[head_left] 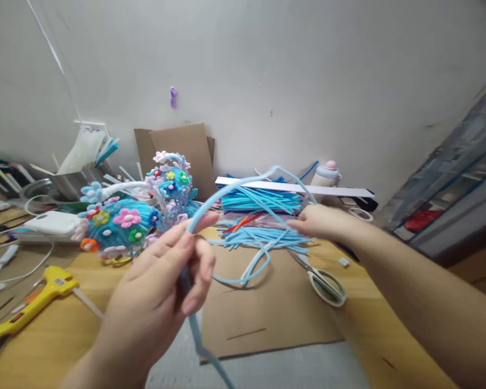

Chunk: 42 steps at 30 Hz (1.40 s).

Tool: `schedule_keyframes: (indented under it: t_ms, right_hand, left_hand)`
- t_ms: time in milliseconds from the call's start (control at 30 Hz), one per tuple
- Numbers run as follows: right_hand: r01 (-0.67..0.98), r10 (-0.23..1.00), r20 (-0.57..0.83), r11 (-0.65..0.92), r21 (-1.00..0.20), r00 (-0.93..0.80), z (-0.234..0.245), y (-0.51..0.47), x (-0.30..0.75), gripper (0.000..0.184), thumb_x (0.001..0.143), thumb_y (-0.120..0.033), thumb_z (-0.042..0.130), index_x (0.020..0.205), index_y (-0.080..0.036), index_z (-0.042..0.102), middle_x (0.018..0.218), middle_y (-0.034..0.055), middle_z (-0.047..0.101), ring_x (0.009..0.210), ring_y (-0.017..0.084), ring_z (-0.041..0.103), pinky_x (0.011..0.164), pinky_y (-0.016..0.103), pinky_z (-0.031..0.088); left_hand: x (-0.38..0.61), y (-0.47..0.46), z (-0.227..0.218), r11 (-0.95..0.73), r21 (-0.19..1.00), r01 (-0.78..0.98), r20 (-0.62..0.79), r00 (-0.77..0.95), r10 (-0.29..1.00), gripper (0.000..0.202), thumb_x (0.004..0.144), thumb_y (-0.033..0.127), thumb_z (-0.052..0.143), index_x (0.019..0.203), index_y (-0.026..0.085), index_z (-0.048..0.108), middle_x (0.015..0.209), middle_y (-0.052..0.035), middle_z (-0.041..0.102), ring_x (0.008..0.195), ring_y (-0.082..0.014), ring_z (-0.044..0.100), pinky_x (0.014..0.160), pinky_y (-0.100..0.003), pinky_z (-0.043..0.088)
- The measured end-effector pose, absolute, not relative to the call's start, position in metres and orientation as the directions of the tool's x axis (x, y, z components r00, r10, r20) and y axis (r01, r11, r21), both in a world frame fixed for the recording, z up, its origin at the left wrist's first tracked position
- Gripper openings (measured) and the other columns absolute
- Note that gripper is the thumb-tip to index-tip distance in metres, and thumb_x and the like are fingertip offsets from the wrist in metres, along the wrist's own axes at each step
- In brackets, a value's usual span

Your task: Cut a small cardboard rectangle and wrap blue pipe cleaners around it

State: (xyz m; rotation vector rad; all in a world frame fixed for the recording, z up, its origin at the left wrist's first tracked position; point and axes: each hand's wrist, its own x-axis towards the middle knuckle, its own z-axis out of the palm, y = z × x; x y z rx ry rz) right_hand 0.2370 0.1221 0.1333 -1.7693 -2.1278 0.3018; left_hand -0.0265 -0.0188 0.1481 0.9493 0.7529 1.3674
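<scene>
A long light blue pipe cleaner (230,186) runs through my left hand (166,286), pinched between thumb and fingers. One length of it hangs below that hand toward the bottom edge. The other length arches up and over to my right hand (322,221), whose closed fingers grip it near the bundles. Part of that grip is hidden behind the hand. A looser light blue loop (263,265) droops between the hands above the cardboard sheet (271,313). Scissors (326,286) with pale handles lie below my right hand.
Blue pipe cleaner bundles (259,202) lie at the back, under a white strip (328,190). Flower-covered blue pipe cleaner pieces (121,224) stand left. A yellow glue gun (36,300), cables and a white box (52,224) are further left. A bottle (326,175) stands by the wall.
</scene>
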Motion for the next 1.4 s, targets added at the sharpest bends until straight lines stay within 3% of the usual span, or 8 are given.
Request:
schedule_keyframes:
  t_ms: [133,267,433,633,800,1033,1233,1400]
  right_hand:
    - [0.424,0.757,-0.243,0.048,-0.905,-0.606,0.112,0.039,0.192,0.043,0.082,-0.048,0.052,0.116,-0.021,0.056,0.072,0.0011,0.061,0.046,0.01,0.054,0.043,0.022,0.043]
    - [0.316,0.576,-0.346,-0.157,-0.936,-0.74,0.075,-0.008,0.161,0.033,0.071,-0.035,0.068,0.098,-0.017,0.061,0.061,-0.0043,0.054,0.04,0.005,0.046,0.038,0.016,0.036]
    - [-0.01,0.828,-0.177,-0.215,-0.977,-0.533,0.055,-0.007,0.178,0.031,0.082,-0.046,0.054,0.072,-0.016,0.055,0.054,-0.0023,0.054,0.041,0.007,0.05,0.038,0.017,0.034]
    - [-0.292,0.985,-0.092,-0.131,-0.948,-0.145,0.042,0.009,0.242,0.024,0.082,-0.043,0.058,0.085,-0.019,0.057,0.067,0.0008,0.062,0.053,0.011,0.058,0.043,0.019,0.042]
    - [0.106,0.807,-0.385,-0.379,-0.919,-0.448,0.023,-0.007,0.246,0.037,0.086,-0.053,0.044,0.093,-0.02,0.059,0.065,0.0048,0.065,0.049,0.016,0.06,0.038,0.023,0.04]
    - [0.534,0.772,0.314,0.617,-0.578,-0.552,0.038,0.003,0.222,0.037,0.087,-0.024,0.048,0.124,-0.024,0.053,0.111,0.0112,0.062,0.102,0.025,0.055,0.085,0.041,0.044]
    - [0.686,0.813,0.297,0.581,-0.437,-0.5,0.01,0.05,0.239,0.028,0.093,-0.024,0.039,0.107,-0.02,0.062,0.086,0.0079,0.062,0.084,0.021,0.056,0.071,0.032,0.042]
    - [0.722,0.883,0.333,0.464,-0.513,-0.331,-0.012,0.062,0.251,0.023,0.092,-0.025,0.041,0.096,-0.019,0.063,0.083,0.0068,0.061,0.08,0.02,0.056,0.07,0.032,0.041]
  left_hand:
    - [0.008,0.007,0.136,0.071,0.911,-0.405,0.073,0.329,0.942,0.023,0.088,0.028,0.046,0.104,0.017,0.058,0.057,0.0041,0.05,0.035,-0.0016,0.028,0.035,-0.015,0.018]
    - [0.05,0.031,0.121,0.115,0.914,-0.389,0.067,0.424,0.903,0.026,0.087,0.029,0.047,0.107,0.016,0.058,0.062,0.0038,0.049,0.041,-0.0032,0.032,0.039,-0.016,0.023]
    - [0.05,0.03,0.096,-0.017,0.998,-0.067,0.044,0.426,0.904,0.039,0.086,0.044,0.047,0.117,0.022,0.054,0.111,-0.0056,0.057,0.106,-0.017,0.049,0.088,-0.028,0.038]
    - [0.013,0.0,0.057,0.182,0.913,0.365,-0.376,0.581,0.722,0.034,0.087,0.044,0.038,0.081,0.016,0.056,0.051,0.0076,0.038,0.046,-0.0085,0.033,0.048,-0.021,0.029]
    - [0.017,0.004,0.032,-0.119,0.701,0.703,-0.235,0.386,0.892,0.03,0.086,0.036,0.04,0.071,0.019,0.059,0.064,0.0017,0.056,0.063,-0.0131,0.048,0.057,-0.024,0.031]
    - [0.049,0.014,0.029,-0.312,0.685,0.658,-0.109,0.516,0.85,0.025,0.087,0.033,0.042,0.084,0.023,0.064,0.081,-0.0022,0.068,0.069,-0.0166,0.058,0.06,-0.026,0.036]
    - [0.039,0.05,0.015,-0.267,0.553,0.789,0.006,0.316,0.949,0.027,0.076,0.035,0.058,0.1,0.022,0.056,0.095,-0.0031,0.063,0.075,-0.0179,0.058,0.063,-0.027,0.04]
    - [0.026,0.081,0.003,-0.277,0.367,0.888,-0.012,0.302,0.953,0.008,0.075,0.026,0.057,0.07,0.021,0.061,0.07,-0.0012,0.063,0.066,-0.0182,0.059,0.058,-0.026,0.038]
